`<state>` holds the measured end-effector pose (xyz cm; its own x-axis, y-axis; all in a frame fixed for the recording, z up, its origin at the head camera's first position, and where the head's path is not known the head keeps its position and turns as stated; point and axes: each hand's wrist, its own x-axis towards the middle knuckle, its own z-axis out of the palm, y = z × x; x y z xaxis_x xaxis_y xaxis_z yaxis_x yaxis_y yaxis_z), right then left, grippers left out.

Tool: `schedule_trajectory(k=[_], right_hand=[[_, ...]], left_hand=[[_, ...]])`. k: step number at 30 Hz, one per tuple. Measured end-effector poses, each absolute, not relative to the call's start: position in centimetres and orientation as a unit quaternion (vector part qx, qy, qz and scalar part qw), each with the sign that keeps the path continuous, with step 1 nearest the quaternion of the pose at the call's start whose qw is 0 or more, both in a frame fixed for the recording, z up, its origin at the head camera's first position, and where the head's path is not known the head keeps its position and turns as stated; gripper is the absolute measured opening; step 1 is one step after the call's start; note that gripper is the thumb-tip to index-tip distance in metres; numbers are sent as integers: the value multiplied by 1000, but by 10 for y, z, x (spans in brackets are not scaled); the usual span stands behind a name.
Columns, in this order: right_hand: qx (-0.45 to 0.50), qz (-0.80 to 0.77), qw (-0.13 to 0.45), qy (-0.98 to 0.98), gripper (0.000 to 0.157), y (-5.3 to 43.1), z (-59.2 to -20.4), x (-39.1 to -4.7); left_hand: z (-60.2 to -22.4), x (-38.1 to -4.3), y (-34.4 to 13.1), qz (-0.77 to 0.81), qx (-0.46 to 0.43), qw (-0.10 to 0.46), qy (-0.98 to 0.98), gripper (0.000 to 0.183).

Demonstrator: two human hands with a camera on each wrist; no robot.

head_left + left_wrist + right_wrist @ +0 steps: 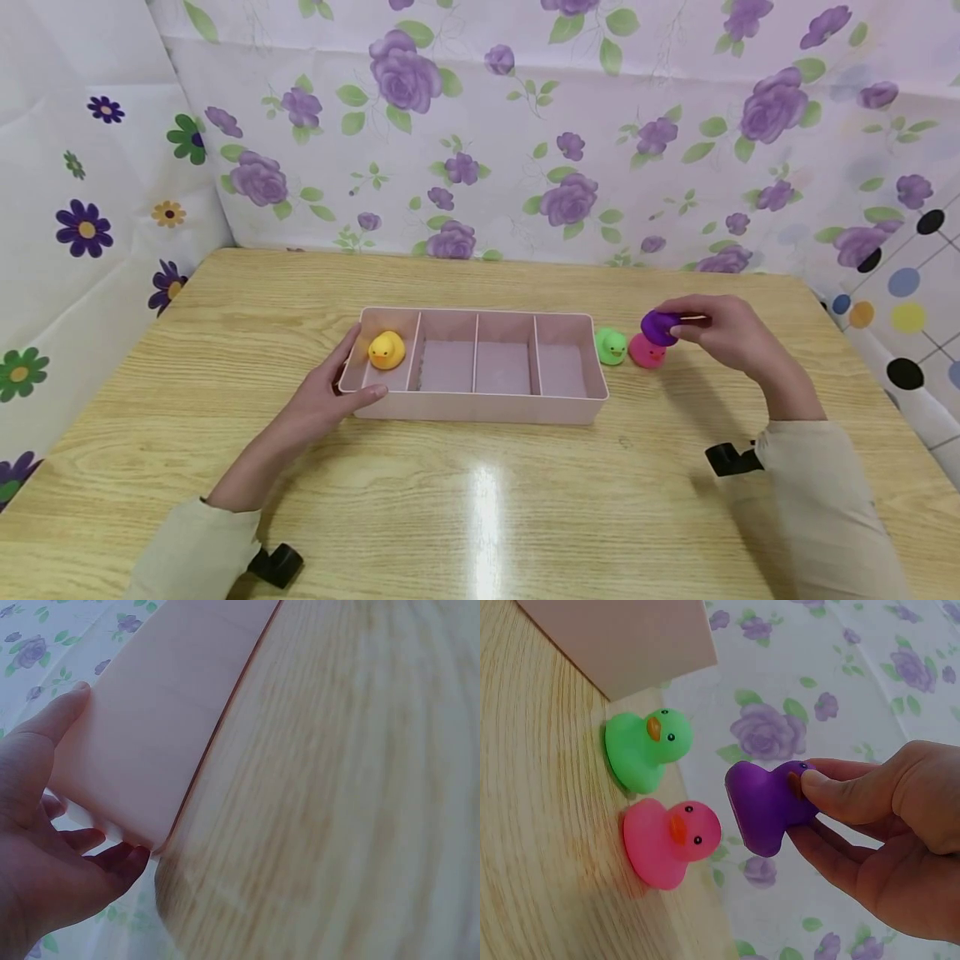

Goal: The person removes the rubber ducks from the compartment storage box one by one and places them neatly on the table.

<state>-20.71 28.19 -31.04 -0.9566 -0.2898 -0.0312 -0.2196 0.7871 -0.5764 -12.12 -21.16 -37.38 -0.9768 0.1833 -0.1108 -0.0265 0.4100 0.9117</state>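
My right hand (726,335) pinches a purple rubber duck (759,804) by its head between thumb and fingers, holding it raised over the table. Below it a pink rubber duck (647,353) stands beside a green rubber duck (611,347), close to the right end of a pale pink divided box (480,407). At the box's other end, my left hand (324,402) grips the corner, thumb along the front rim and fingers around the end wall (112,814). A yellow rubber duck (387,350) sits in the leftmost compartment; the other compartments hold nothing.
The box stands on a wood-grain table (390,500). Behind the table hangs a cloth with purple flowers (405,71), and patterned sheets flank both sides. A small black device (731,460) is strapped at each wrist.
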Motion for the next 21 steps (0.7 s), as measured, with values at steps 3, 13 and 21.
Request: schedule_trajectory(k=[3,13,21], right_hand=[[-131,-297,65,944,34,287,-312,-208],[-118,-293,77,946,37,304,-319,-211],[-108,-298,81,945,38,319,-325,-213]], left_hand=[[-374,-121,-212,541,48,97,834,98],[-373,-121,-212,545,47,101,831,98],[-373,-120,-212,537,49,97,836,96]])
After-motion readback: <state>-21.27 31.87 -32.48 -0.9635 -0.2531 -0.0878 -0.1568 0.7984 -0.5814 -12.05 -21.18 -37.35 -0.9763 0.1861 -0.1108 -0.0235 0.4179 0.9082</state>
